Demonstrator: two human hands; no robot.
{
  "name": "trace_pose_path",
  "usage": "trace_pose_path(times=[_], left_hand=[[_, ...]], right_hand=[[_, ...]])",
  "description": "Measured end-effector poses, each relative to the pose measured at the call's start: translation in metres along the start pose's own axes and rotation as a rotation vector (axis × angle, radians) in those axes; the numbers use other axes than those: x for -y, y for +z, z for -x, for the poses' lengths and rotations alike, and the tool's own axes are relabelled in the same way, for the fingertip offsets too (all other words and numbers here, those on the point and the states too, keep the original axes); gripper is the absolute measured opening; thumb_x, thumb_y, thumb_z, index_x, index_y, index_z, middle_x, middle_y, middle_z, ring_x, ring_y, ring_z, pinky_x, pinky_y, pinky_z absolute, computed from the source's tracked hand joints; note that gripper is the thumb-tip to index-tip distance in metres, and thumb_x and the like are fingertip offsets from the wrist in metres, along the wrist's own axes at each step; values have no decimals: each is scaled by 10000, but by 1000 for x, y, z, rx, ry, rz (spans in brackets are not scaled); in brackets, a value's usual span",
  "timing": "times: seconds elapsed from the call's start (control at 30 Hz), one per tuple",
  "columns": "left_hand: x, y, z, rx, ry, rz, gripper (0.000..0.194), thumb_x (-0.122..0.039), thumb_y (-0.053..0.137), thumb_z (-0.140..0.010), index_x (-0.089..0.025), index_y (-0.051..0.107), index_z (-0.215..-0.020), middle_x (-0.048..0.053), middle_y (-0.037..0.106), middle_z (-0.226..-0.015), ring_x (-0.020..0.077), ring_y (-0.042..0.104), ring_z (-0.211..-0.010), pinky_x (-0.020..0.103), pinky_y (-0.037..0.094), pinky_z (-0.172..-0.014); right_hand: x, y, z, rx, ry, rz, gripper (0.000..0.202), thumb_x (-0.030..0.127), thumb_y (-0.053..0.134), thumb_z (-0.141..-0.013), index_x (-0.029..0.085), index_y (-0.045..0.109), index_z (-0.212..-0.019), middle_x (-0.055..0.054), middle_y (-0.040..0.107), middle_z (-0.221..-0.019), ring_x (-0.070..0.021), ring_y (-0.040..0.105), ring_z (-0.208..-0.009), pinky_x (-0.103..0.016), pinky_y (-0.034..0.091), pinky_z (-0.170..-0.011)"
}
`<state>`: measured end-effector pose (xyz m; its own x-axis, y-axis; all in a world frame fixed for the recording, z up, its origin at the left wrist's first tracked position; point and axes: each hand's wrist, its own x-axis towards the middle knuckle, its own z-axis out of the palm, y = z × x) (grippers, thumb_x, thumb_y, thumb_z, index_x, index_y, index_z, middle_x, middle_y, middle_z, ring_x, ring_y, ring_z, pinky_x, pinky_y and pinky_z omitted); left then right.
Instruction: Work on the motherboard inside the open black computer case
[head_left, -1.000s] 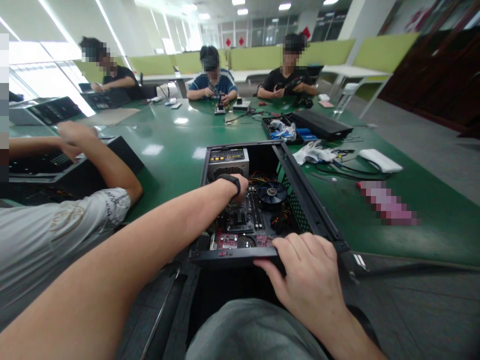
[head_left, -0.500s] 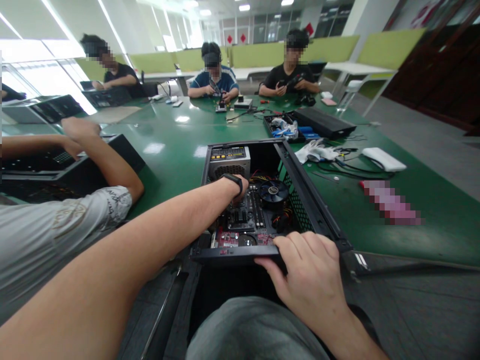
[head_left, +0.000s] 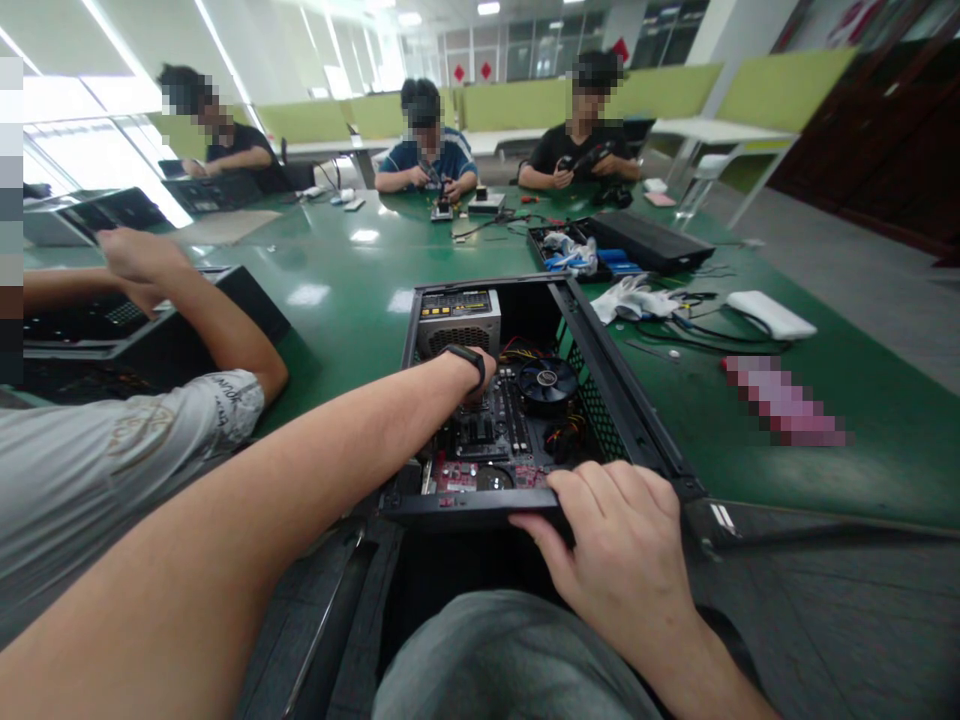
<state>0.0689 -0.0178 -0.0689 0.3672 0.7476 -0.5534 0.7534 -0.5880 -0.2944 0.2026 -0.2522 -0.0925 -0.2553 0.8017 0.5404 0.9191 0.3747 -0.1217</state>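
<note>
An open black computer case [head_left: 480, 508] lies on its side at the near table edge. My left hand [head_left: 484, 378], with a dark band at the wrist, reaches inside it beside the silver power supply [head_left: 459, 322], over the motherboard [head_left: 480, 430]; its fingers are hidden. Right of it sits a black fan [head_left: 547, 380], and a red circuit board [head_left: 457, 475] shows near the front wall. My right hand [head_left: 619, 530] grips the case's near edge, thumb outside and fingers over the top.
On the green table [head_left: 337, 270], a co-worker's arms [head_left: 217, 310] reach over another case [head_left: 247, 310] at left. White gloves [head_left: 637, 300], cables, a white block [head_left: 771, 315] and a tool tray [head_left: 536, 245] lie right. Several people sit across.
The co-worker's raised hand at left has shifted slightly left. My hands have stayed in nearly the same places.
</note>
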Motion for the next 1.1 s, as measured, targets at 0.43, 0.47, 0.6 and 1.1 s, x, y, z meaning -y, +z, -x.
trace_pose_path(times=[0.43,0.47,0.6,1.1], left_hand=[[2,3,-6,-7,-4,36,545,-107,879,-485,-115,799,-1024,168,765,-1086,341,695,-1055,361,539,-950],[2,3,-6,-3,3,19,560,-116,880,-492,-111,794,-1045,170,761,-1103,338,695,-1058,355,543,-942],[2,4,-7,5,23,-32,579,-153,875,-525,-94,778,-1092,171,756,-1121,326,701,-1051,333,558,-914],[-1,0,-1,15,32,-79,554,-162,860,-560,-82,769,-1102,158,752,-1142,314,695,-1073,318,555,-923]], right_hand=[[0,0,1,-3,-2,8,236,445,609,-918,211,605,-953,-29,576,-804,-218,453,-821,-394,290,-812],[0,0,1,-5,-3,9,238,446,611,-916,211,604,-954,-28,576,-804,-218,452,-821,-394,290,-812],[0,1,0,-6,-4,6,243,450,618,-911,213,601,-961,-29,579,-807,-221,452,-822,-395,294,-812],[0,1,0,-11,-11,13,250,455,622,-908,215,596,-971,-27,577,-811,-219,452,-821,-395,296,-812]])
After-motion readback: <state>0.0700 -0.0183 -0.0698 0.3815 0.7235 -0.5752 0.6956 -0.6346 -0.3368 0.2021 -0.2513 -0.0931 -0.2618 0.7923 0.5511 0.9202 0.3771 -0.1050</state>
